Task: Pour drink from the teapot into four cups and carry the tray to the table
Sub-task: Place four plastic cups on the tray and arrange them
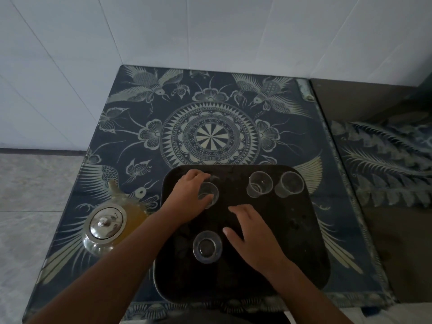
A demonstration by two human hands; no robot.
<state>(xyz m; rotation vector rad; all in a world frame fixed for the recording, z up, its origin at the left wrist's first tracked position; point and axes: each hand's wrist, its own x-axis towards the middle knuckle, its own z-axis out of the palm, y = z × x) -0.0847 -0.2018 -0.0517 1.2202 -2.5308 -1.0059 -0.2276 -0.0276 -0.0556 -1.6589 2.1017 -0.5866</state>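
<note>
There is a single view, from a camera worn on the person's head, looking steeply down and forward from above the near edge of a patterned table (210, 136). The lens is wide: the white tiled wall (210, 31) bends across the top, and the floor (28, 195) shows at the left. The camera sits close, so both forearms enter from the bottom edge and the dark tray (304, 242) fills the lower middle of the picture. The left hand (189, 195) and right hand (252, 232) lie near the centre. With only this view, no other view shares the scene.
</note>
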